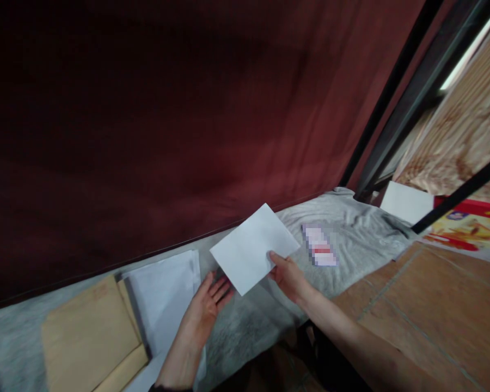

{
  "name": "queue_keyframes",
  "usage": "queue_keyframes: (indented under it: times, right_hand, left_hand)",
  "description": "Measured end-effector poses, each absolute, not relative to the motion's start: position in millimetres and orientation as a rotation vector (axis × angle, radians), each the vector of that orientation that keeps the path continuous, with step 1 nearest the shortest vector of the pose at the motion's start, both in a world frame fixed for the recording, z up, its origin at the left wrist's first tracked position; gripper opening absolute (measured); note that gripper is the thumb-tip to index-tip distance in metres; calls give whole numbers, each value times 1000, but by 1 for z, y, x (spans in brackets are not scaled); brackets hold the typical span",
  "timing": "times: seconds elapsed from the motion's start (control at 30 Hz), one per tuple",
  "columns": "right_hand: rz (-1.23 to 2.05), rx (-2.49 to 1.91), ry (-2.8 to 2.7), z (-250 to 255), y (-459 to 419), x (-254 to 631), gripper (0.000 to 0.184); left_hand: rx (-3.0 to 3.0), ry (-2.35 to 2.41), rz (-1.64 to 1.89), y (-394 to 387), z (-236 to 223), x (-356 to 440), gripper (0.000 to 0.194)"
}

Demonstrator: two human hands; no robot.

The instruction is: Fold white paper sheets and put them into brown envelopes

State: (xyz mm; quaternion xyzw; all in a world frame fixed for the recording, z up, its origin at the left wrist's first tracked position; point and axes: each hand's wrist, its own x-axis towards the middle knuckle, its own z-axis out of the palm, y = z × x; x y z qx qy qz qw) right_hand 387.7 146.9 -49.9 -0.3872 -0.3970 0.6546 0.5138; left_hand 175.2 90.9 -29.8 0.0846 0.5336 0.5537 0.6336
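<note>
Right hand [289, 279] pinches white paper [251, 247] above grey cloth [363, 237].

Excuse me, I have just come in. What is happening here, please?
A person holds a white sheet in the right hand, thumb on top. The left hand is open by the sheet's lower left edge. On the grey cloth, white papers and brown papers lie to the left, a pixelated item to the right.
</note>
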Motion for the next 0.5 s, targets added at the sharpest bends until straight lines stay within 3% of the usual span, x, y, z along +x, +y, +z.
queue_keyframes:
  times: [0.23, 0.4, 0.5]
  right_hand:
    - [1630, -1114, -1059, -99, 137, 382, 33]
    - [979, -1420, -1296, -101, 160, 398, 49]
    - [585, -1391, -1581, -88, 161, 395, 55]
  left_hand:
    - [537, 1443, 1277, 85, -50, 185, 49]
    - [771, 1677, 1154, 89, -65, 170, 57]
    - [940, 1775, 1127, 95, -71, 165, 55]
